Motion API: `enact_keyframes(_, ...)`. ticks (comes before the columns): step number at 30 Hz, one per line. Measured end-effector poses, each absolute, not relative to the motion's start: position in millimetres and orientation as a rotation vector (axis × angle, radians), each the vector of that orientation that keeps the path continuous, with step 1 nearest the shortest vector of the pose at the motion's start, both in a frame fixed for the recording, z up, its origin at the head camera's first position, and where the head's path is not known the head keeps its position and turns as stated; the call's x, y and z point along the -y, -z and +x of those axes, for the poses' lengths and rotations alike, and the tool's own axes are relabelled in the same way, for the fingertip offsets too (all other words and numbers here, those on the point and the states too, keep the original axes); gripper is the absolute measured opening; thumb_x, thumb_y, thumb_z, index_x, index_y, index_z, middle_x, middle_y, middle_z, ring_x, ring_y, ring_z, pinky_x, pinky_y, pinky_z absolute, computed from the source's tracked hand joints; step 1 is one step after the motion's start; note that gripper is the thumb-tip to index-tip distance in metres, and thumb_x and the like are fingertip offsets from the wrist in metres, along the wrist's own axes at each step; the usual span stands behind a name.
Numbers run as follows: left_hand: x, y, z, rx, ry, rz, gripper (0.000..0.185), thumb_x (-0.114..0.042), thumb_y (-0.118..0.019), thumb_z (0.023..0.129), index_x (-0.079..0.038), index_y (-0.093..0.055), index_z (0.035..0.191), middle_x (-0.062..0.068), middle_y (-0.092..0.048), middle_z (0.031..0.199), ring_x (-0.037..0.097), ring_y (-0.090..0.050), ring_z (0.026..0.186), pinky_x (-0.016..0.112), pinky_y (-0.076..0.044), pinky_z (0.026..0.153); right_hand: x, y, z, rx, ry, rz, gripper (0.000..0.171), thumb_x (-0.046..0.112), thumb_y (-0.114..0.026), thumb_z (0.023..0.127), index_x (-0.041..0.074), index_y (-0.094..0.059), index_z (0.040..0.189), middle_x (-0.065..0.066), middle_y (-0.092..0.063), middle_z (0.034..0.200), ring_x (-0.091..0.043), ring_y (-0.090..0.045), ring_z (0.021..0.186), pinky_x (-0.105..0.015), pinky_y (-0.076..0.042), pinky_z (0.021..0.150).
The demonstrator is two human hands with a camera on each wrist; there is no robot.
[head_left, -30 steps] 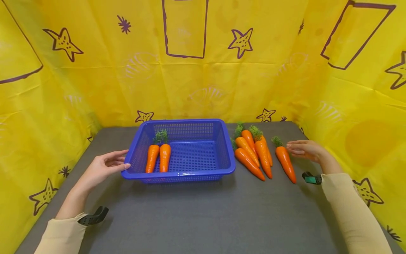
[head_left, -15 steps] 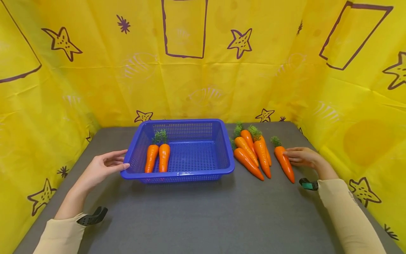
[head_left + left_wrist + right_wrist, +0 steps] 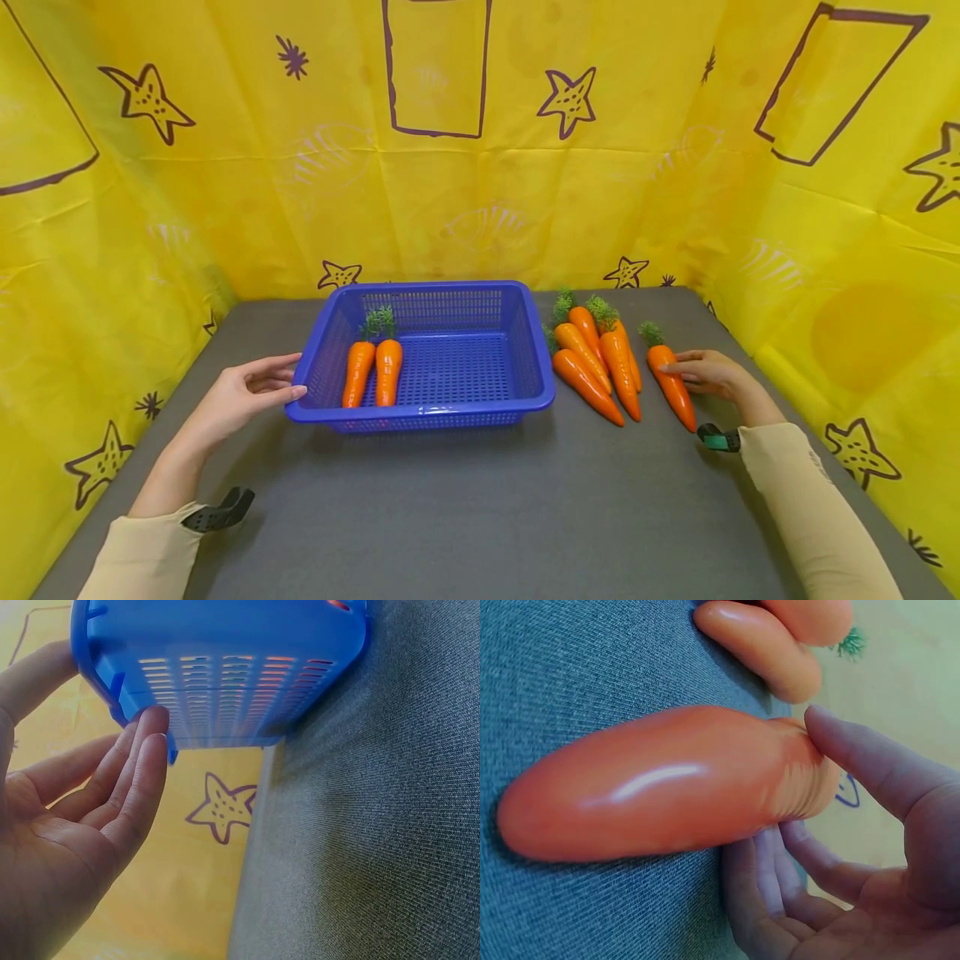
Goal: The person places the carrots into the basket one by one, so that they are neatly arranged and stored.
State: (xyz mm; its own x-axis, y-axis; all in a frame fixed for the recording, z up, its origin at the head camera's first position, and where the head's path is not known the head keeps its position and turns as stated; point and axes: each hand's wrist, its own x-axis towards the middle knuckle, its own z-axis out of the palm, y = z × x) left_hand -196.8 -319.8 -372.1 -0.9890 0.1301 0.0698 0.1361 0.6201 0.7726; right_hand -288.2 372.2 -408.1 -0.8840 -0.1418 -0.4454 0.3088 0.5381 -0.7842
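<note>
A grey table (image 3: pixel 480 517) fills the lower part of the head view, closed in on three sides by one yellow cloth backdrop (image 3: pixel 480 192) printed with purple stars and rectangles. On the table stands a single blue mesh basket (image 3: pixel 450 410), and there are seven carrots in all: two inside the basket and five on the table to its right. The two carrots in the basket (image 3: pixel 373 372) lie side by side against its left wall, green tops toward the far side. Four of the outside carrots form a tight cluster (image 3: pixel 600 362) just beside the basket's right wall, lying between the basket and the fifth one. That fifth, the lone carrot (image 3: pixel 670 384), lies a little apart to the right of the cluster, tip pointing toward the near edge. The right hand (image 3: pixel 708 373) is at this carrot's right flank, near its leafy end; the right wrist view shows its thumb (image 3: pixel 870 769) touching the top of the thick end and its fingers (image 3: pixel 769 885) curling under against the table, so the hand is closing round the carrot, which lies flat on the cloth surface. The left hand (image 3: pixel 240 396) rests at the basket's near left corner, fingers straight and relaxed, with fingertips (image 3: pixel 154 724) touching the outer wall below the rim and the thumb reaching over the rim. Each wrist carries a small camera mount.
</note>
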Motion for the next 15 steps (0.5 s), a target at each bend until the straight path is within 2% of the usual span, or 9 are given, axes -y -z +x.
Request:
enact_keyframes(3, 320.0, 372.1, -196.6, 2.813, 1.353, -0.243, 0.059, -0.031, -0.070, 0.086, -0.004, -0.051, 0.135, 0.005, -0.067, 0.107, 0.000, -0.065, 0.087, 0.015, -0.051, 0.074, -369.6, 406.5, -288.6, -2.335, 1.275, 0.155, 0.088, 0.041, -0.058, 0.092, -0.014, -0.015, 0.145, -0.033, -0.020, 0.149, -0.038, -0.038, 0.131, -0.037, -0.047, 0.097)
enact_keyframes(7, 319.8, 371.2, -196.2, 2.811, 1.355, -0.257, 0.058, -0.029, -0.070, 0.086, -0.004, -0.050, 0.135, 0.016, -0.065, 0.112, -0.001, -0.064, 0.087, 0.015, -0.051, 0.074, -367.8, 405.9, -289.8, -2.350, 1.243, 0.178, 0.088, 0.042, -0.058, 0.091, -0.015, -0.016, 0.144, -0.034, -0.021, 0.149, -0.040, -0.037, 0.131, -0.040, -0.048, 0.097)
enact_keyframes(10, 319.6, 370.5, -196.0, 2.813, 1.361, -0.258, 0.058, -0.029, -0.070, 0.087, -0.004, -0.050, 0.136, 0.020, -0.063, 0.115, -0.002, -0.063, 0.088, 0.015, -0.051, 0.074, -367.3, 406.5, -291.0, -2.353, 1.243, 0.187, 0.088, 0.042, -0.059, 0.091, -0.016, -0.018, 0.143, -0.034, -0.022, 0.148, -0.036, -0.043, 0.128, -0.037, -0.050, 0.094)
enact_keyframes(15, 319.8, 370.8, -196.2, 2.815, 1.361, -0.246, 0.059, -0.029, -0.070, 0.087, -0.005, -0.050, 0.136, 0.018, -0.063, 0.115, -0.002, -0.063, 0.088, 0.015, -0.051, 0.074, -366.9, 406.7, -292.4, -2.342, 1.282, 0.186, 0.087, 0.039, -0.061, 0.090, -0.015, -0.020, 0.143, -0.033, -0.024, 0.148, -0.023, -0.053, 0.117, -0.033, -0.051, 0.091)
